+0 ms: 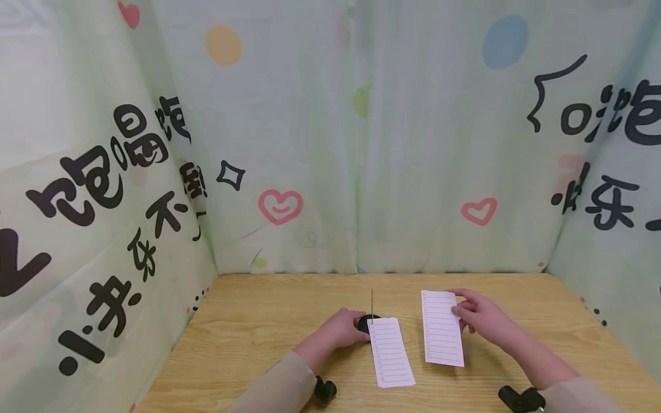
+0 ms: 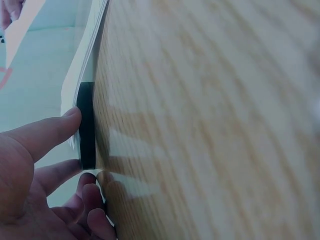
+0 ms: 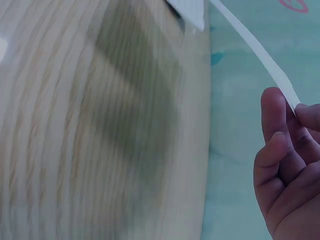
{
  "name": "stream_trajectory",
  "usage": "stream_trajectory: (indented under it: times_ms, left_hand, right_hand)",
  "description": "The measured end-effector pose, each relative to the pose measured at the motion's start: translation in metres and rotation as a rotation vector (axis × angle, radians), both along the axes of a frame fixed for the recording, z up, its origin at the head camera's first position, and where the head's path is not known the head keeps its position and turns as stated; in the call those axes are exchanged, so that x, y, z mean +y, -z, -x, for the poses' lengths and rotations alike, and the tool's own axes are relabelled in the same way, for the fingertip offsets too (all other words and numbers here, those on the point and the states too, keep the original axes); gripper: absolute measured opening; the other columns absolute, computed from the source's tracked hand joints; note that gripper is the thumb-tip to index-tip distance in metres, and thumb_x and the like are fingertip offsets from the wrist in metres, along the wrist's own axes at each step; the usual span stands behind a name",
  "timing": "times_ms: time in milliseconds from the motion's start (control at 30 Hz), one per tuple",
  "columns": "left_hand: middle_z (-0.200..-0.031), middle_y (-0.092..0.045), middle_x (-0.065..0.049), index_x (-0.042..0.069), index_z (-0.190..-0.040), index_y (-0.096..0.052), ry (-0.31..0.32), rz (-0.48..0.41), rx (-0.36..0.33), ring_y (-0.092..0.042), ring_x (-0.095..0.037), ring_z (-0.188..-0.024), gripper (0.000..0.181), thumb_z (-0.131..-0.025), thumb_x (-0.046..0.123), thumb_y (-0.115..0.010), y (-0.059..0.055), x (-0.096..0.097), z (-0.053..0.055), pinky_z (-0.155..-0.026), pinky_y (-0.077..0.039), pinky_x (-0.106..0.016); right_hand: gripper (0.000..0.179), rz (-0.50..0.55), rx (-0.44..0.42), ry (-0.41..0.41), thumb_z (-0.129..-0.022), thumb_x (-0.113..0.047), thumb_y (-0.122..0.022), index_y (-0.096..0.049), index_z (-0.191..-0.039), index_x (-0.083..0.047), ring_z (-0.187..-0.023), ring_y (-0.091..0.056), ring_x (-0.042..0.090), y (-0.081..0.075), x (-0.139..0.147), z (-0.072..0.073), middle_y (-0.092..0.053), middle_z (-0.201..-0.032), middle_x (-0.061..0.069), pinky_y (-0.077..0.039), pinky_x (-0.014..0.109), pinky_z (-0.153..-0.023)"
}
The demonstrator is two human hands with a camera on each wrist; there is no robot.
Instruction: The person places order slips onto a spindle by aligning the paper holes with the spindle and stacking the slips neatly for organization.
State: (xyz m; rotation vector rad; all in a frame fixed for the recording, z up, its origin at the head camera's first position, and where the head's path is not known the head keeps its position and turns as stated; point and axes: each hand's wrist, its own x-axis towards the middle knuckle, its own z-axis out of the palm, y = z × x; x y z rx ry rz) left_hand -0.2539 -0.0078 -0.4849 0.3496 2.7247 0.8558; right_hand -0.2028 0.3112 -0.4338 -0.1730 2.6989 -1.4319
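A paper spike with a round black base (image 1: 363, 324) and a thin upright metal rod (image 1: 372, 303) stands on the table. White lined slips (image 1: 391, 354) are stuck on it and lie over the base toward the front. My left hand (image 1: 342, 328) holds the base at its left edge, thumb and index finger against the black rim (image 2: 87, 130). To the right of the spike, my right hand (image 1: 481, 314) pinches the right edge of another lined slip (image 1: 442, 330) between thumb and fingers. Seen edge-on in the right wrist view, this slip (image 3: 260, 52) is held up off the table and bends slightly.
The wooden table (image 1: 248, 321) reaches back to a pale green curtain (image 1: 320, 143) with printed hearts, dots and black characters, which also closes in both sides. A black wrist device (image 1: 325, 390) sits by the left sleeve, another (image 1: 520, 398) by the right sleeve.
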Motion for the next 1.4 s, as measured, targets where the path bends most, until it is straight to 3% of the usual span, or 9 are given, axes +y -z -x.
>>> stream_trajectory:
  times_ms: [367, 833, 967, 1067, 1233, 1400]
  left_hand:
    - [-0.101, -0.055, -0.005, 0.016, -0.140, -0.059, 0.006, -0.026, -0.014, -0.049, -0.020, -0.086, 0.063, -0.082, 0.027, -0.082, -0.001, -0.001, -0.001, -0.085, -0.046, -0.039]
    - [-0.102, -0.056, -0.005, 0.017, -0.140, -0.058, 0.006, -0.023, -0.014, -0.051, -0.021, -0.087, 0.065, -0.081, 0.029, -0.083, 0.002, -0.002, 0.000, -0.086, -0.048, -0.041]
    - [-0.107, -0.059, -0.006, 0.016, -0.139, -0.058, -0.007, -0.066, -0.005, -0.053, -0.020, -0.090, 0.062, -0.083, 0.029, -0.081, 0.002, -0.004, 0.000, -0.089, -0.049, -0.043]
    - [-0.110, -0.061, -0.005, 0.016, -0.136, -0.061, -0.032, -0.127, 0.011, -0.055, -0.019, -0.087, 0.055, -0.086, 0.029, -0.079, -0.001, -0.006, -0.001, -0.080, -0.051, -0.040]
    - [-0.107, -0.059, 0.001, 0.019, -0.131, -0.064, -0.084, -0.261, 0.015, -0.053, -0.019, -0.080, 0.043, -0.091, 0.030, -0.073, -0.013, -0.011, -0.003, -0.061, -0.046, -0.032]
    - [-0.101, -0.058, 0.005, 0.017, -0.129, -0.066, -0.087, -0.354, 0.065, -0.053, -0.017, -0.086, 0.037, -0.094, 0.029, -0.070, -0.025, -0.014, -0.004, -0.061, -0.047, -0.030]
  right_hand:
    - [0.050, 0.102, 0.045, -0.056, -0.100, -0.010, -0.058, -0.041, -0.145, 0.003, -0.073, -0.061, 0.026, -0.012, -0.047, 0.011, -0.068, -0.093, 0.010, -0.047, 0.030, -0.058]
    - [0.048, 0.153, 0.067, -0.104, -0.100, -0.008, -0.058, -0.043, -0.144, 0.001, -0.071, -0.060, 0.031, -0.009, -0.063, 0.017, -0.065, -0.086, 0.010, -0.046, 0.030, -0.057]
    - [0.047, 0.155, 0.061, -0.098, -0.100, -0.008, -0.057, -0.043, -0.144, 0.000, -0.072, -0.060, 0.031, -0.007, -0.067, 0.017, -0.065, -0.087, 0.010, -0.047, 0.030, -0.058]
    - [0.048, 0.156, 0.058, -0.097, -0.100, -0.009, -0.058, -0.044, -0.144, 0.000, -0.073, -0.060, 0.031, -0.008, -0.071, 0.017, -0.066, -0.087, 0.009, -0.047, 0.030, -0.058]
    - [0.048, 0.156, 0.067, -0.100, -0.099, -0.009, -0.059, -0.045, -0.144, -0.001, -0.073, -0.060, 0.031, -0.009, -0.078, 0.020, -0.066, -0.086, 0.009, -0.049, 0.031, -0.059]
    - [0.047, 0.173, 0.074, -0.121, -0.099, -0.009, -0.059, -0.045, -0.143, -0.001, -0.072, -0.060, 0.028, -0.010, -0.084, 0.022, -0.066, -0.087, 0.009, -0.049, 0.031, -0.059]
